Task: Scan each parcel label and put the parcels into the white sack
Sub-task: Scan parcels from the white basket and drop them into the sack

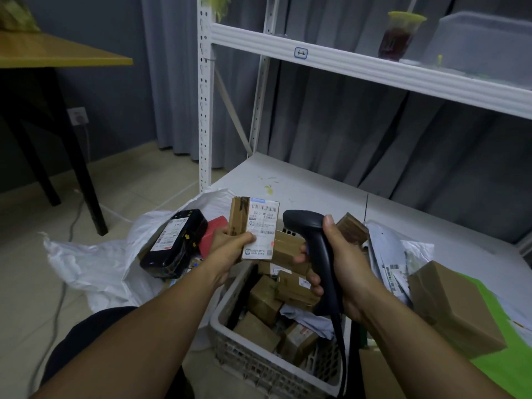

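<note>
My left hand [230, 245] grips a small brown cardboard parcel [254, 223] upright, its white label with barcodes turned toward me. My right hand [334, 254] holds a black handheld barcode scanner [311, 234] by its handle, its head level with the parcel's right side and a short gap away. The white sack [95, 263] lies open on the floor to the left, with a black wrapped parcel [174, 243] and a red parcel [214, 234] in its mouth. Below my hands stands a grey plastic basket [244, 352] holding several brown boxes.
Grey mailer bags [385, 254] and a larger brown box [454, 306] lie on the low white shelf board [316, 182] to the right, beside a green sheet. A white metal rack [205, 110] rises behind. A wooden table [57, 53] with black legs stands at left.
</note>
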